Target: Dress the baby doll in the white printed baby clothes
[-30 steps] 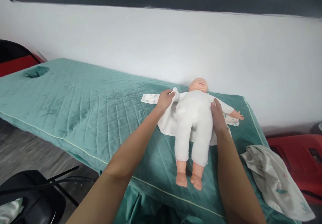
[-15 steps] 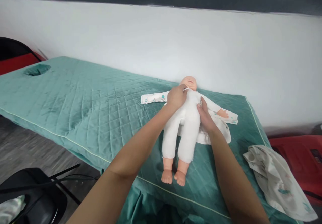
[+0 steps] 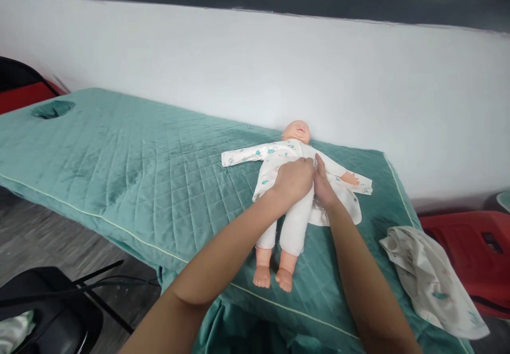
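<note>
A baby doll (image 3: 292,234) lies on its back, its head toward the wall and its bare feet toward me. It wears a white printed shirt (image 3: 274,163), both arms in the sleeves. One front panel is drawn across the chest, while the other lies spread out beside the body on the right. My left hand (image 3: 295,181) is closed over the doll's middle, pinching the edge of the drawn panel. Against it, my right hand (image 3: 323,187) grips the doll's right-hand side in view; some of its fingertips are hidden.
The doll rests on a padded table with a green quilted cover (image 3: 159,184), which has a face hole (image 3: 53,110) at the far left. A crumpled printed cloth (image 3: 432,279) hangs over the right edge beside a red chair (image 3: 478,248). A black chair (image 3: 51,306) stands lower left.
My left hand has moved from below the doll's chin down and right, pulling the shirt panel over the white torso. It now meets my right hand, which has stayed at the doll's side.
</note>
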Demonstrator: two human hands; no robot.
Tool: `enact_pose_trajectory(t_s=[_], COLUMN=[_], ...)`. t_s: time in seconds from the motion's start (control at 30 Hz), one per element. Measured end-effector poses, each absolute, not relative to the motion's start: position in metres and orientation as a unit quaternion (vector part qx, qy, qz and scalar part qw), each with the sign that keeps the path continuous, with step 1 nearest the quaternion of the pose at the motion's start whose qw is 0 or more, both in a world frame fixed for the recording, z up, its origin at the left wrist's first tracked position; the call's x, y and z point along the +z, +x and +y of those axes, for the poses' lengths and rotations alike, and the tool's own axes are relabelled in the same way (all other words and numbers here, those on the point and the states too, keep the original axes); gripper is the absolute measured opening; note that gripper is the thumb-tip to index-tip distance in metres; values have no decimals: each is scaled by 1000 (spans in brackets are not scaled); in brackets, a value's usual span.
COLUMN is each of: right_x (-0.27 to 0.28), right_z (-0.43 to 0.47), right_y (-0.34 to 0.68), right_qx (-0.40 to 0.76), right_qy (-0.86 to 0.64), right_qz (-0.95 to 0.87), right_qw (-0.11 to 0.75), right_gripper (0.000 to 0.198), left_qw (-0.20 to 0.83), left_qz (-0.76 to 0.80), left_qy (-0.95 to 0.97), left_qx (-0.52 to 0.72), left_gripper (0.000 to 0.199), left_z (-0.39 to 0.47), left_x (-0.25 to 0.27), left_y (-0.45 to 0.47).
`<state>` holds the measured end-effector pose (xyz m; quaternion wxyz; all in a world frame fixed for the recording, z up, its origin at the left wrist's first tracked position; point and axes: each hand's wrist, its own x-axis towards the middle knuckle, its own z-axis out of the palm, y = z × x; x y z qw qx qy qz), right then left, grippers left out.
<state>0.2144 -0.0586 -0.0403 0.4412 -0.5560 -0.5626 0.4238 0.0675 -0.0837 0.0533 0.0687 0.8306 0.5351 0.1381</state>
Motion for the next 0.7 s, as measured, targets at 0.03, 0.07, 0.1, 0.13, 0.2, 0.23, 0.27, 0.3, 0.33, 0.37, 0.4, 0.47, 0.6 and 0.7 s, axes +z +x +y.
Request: enact_pose_trajectory(t_s=[0.03, 0.07, 0.1, 0.13, 0.2, 0.23, 0.27, 0.3, 0.33, 0.37, 0.4, 0.47, 0.6, 0.7], right_x=[-39, -39, -38, -38, -38, -39, -39, -39, -40, -40, -40, -40, -40, -40], right_z=[-59, -60, -60, -61, -61, -60, -60, -60, -59, -58, -58, -56, -56, -58], right_y=[215, 215, 215, 215, 215, 215, 214, 214, 214, 214, 213, 213, 213, 213], right_qx=[419, 417, 416, 419, 425, 424, 422, 418, 415, 413, 412, 411, 416, 416], right_qy=[-556, -556, -555, -553, -545, -543, -544, -546, -551, -556, -561, -567, -566, -564], right_qz=[-566, -568, -568, -567, -566, -566, -566, -566, -564, -562, -559, -556, -553, -553], right_qw=[441, 441, 442, 444, 449, 452, 454, 455, 453, 452, 450, 447, 448, 451], right_gripper=[93, 93, 93, 93, 94, 93, 93, 92, 92, 92, 92, 92, 91, 91], left_qw=[69, 72, 79, 91, 117, 122, 118, 102, 77, 45, 13, -29, 26, 88], left_qz=[536, 536, 530, 517, 472, 453, 442, 441, 451, 470, 491, 530, 541, 528], left_qy=[828, 826, 827, 831, 849, 855, 855, 849, 835, 814, 789, 744, 739, 757], left_qx=[147, 159, 172, 184, 207, 223, 244, 272, 304, 339, 370, 406, 402, 375], left_gripper=[27, 28, 29, 29, 29, 28, 28, 28, 27, 26, 24, 21, 16, 17], left_z=[-91, -98, -105, -113, -127, -133, -139, -144, -147, -149, -150, -150, -154, -163], left_x=[52, 49, 47, 44, 39, 36, 33, 30, 26, 22, 16, 3, -22, -28], left_y=[67, 67, 66, 64, 59, 56, 51, 45, 38, 31, 22, 5, -18, -23])
